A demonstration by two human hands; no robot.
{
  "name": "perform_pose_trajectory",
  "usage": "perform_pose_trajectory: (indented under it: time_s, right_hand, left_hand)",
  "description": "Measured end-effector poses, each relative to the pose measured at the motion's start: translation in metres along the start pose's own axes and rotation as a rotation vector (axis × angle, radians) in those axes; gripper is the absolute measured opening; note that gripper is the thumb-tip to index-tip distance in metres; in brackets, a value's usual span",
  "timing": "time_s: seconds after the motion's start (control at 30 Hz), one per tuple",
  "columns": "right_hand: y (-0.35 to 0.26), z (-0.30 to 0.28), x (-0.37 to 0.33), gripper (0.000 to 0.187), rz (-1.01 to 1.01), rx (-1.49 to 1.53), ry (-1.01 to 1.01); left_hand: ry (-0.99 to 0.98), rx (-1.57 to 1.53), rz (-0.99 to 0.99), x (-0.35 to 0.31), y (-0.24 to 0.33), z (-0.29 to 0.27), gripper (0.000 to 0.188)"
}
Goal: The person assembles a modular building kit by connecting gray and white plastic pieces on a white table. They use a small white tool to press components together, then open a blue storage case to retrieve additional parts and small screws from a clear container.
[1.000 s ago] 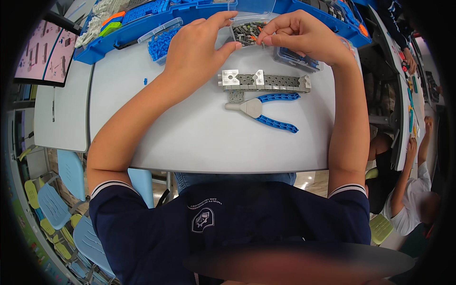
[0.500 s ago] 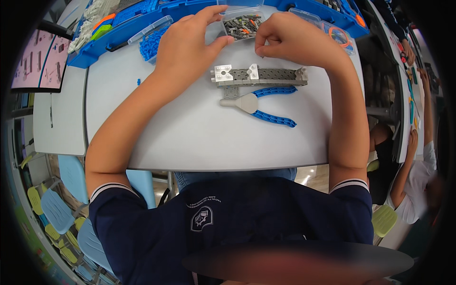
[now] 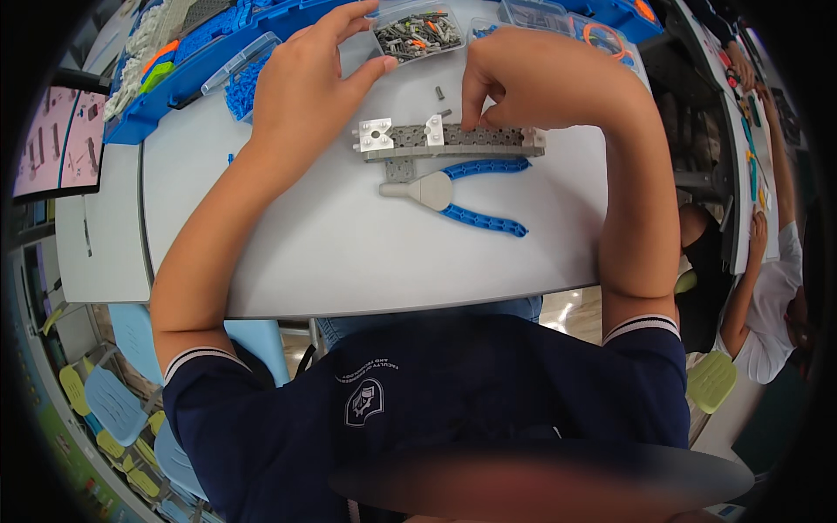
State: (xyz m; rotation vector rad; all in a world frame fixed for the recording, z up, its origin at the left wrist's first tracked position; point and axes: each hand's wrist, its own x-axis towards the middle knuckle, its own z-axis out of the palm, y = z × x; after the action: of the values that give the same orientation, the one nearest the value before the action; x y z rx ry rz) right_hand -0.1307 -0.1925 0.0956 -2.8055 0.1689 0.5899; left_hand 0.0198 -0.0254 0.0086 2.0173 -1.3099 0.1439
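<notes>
My left hand (image 3: pixel 305 87) rests at the left side of a small clear box (image 3: pixel 460 45) of grey, black and orange connector pins, its thumb and fingers spread beside the box's edge. My right hand (image 3: pixel 545 77) hangs over a grey perforated beam assembly (image 3: pixel 501 138) with silvery end pieces, its index finger and thumb pointing down at the beam with a gap between them. Two grey pins (image 3: pixel 440 92) lie loose on the table by the right fingertips, one close to the beam. Below the beam lies a pliers-like tool (image 3: pixel 429 189) with blue handles and a grey head.
A clear box of blue pins (image 3: pixel 247 87) stands left of my left hand. A blue tray (image 3: pixel 139 120) of parts runs along the back. A small blue piece (image 3: pixel 231 159) lies on the white table (image 3: pixel 349 261). At left is a screen (image 3: pixel 63 139); other people sit at the right.
My right hand has come from beside the pin box down toward the beam, and its fingers have parted. Two pins now show on the table. The whole view has shifted slightly.
</notes>
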Motion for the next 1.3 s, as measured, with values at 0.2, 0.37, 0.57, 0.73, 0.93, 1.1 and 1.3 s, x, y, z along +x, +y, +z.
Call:
perform_pose_trajectory:
  time_s: [0.2,0.37,0.57,0.73,0.93,1.1,1.3]
  right_hand:
    - [0.007,-0.003,-0.003,0.01,-0.098,0.032,0.155]
    - [0.018,-0.004,0.017,0.015,-0.049,0.193,0.564]
    - [0.02,0.006,0.03,0.016,0.013,0.095,0.661]
    - [0.019,0.006,0.032,0.015,0.008,0.113,0.642]
    - [0.017,0.015,0.043,0.016,-0.095,0.107,0.634]
    - [0.016,0.018,0.046,0.016,-0.082,0.093,0.612]
    - [0.015,0.018,0.046,0.017,-0.084,0.034,0.602]
  left_hand:
    - [0.004,-0.005,0.01,0.0,0.0,0.0,0.061]
    - [0.002,0.0,0.008,-0.001,-0.002,0.0,0.061]
    - [0.007,-0.002,0.027,-0.001,-0.003,0.001,0.061]
    - [0.005,0.018,0.031,-0.002,0.0,0.0,0.062]
    - [0.02,0.04,0.049,-0.003,0.002,0.0,0.062]
    - [0.021,0.06,0.065,-0.003,0.001,0.0,0.061]
    - [0.02,0.063,0.067,-0.003,0.002,0.0,0.061]
